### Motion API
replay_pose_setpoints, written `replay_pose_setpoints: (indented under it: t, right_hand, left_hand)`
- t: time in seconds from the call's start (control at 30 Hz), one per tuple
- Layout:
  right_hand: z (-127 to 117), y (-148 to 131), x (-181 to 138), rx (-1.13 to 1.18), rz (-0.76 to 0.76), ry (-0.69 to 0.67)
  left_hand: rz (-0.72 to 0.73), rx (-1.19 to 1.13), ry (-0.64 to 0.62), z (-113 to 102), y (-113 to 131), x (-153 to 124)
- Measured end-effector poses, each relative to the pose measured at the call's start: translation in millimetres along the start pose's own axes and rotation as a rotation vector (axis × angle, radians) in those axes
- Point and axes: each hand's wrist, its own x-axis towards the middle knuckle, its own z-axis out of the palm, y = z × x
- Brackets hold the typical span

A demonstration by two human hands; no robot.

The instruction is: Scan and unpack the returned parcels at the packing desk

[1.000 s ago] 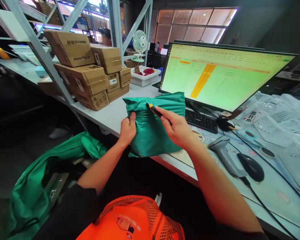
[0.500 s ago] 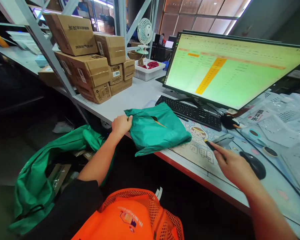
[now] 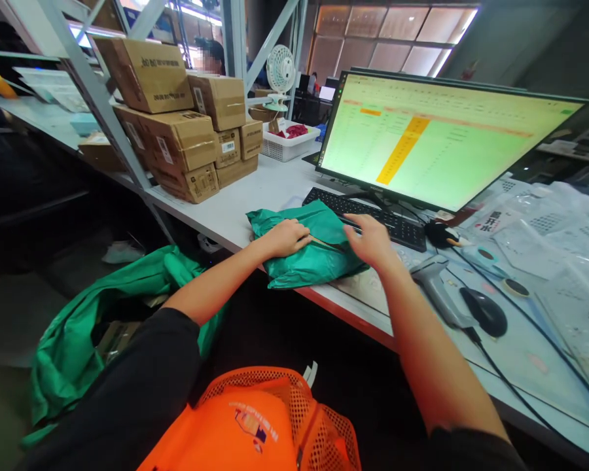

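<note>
A green plastic mailer bag (image 3: pixel 299 265) lies on the white desk (image 3: pixel 255 196) at its front edge, just before the keyboard (image 3: pixel 397 226). A slit across its top shows something brown inside. My left hand (image 3: pixel 287 237) rests on the left of the slit with its fingers curled onto the plastic. My right hand (image 3: pixel 373 241) grips the bag at the slit's right end, fingers pointing left. Neither hand holds a tool.
A monitor (image 3: pixel 436 140) with a green spreadsheet stands behind the keyboard. A barcode scanner (image 3: pixel 434 291) and a mouse (image 3: pixel 483 313) lie to the right. Stacked cardboard boxes (image 3: pixel 177 137) sit back left. A large green sack (image 3: pixel 78 340) is on the floor to my left.
My right hand cut the bag with a small knife, carried it right toward the scanner, and has come back without it. The bag was laid flat; my left hand moved onto its top.
</note>
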Motion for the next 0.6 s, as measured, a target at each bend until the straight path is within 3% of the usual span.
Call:
replay_pose_setpoints:
  t: [0.07,0.17,0.23,0.33,0.47,0.6]
  right_hand:
    - [21,-28,29,0.013,-0.107,-0.152]
    - [52,-56,48,-0.025,-0.140,-0.378]
    - [66,-61,50,-0.060,-0.111,-0.468]
    - [74,-56,48,-0.101,-0.085,-0.496]
    - [72,-50,48,-0.099,-0.068,-0.512]
    - [70,-57,40,-0.108,-0.075,-0.487]
  left_hand:
    - [0.038,-0.019,0.003,-4,4,-10]
    - [0.076,-0.034,0.049,-14,10,-43]
    - [0.094,-0.012,0.082,-18,17,-74]
    - [0.109,0.033,0.148,-12,35,-126]
    - [0.046,-0.092,0.163,25,59,-187]
    - [-0.368,-0.718,0.209,80,45,-211]
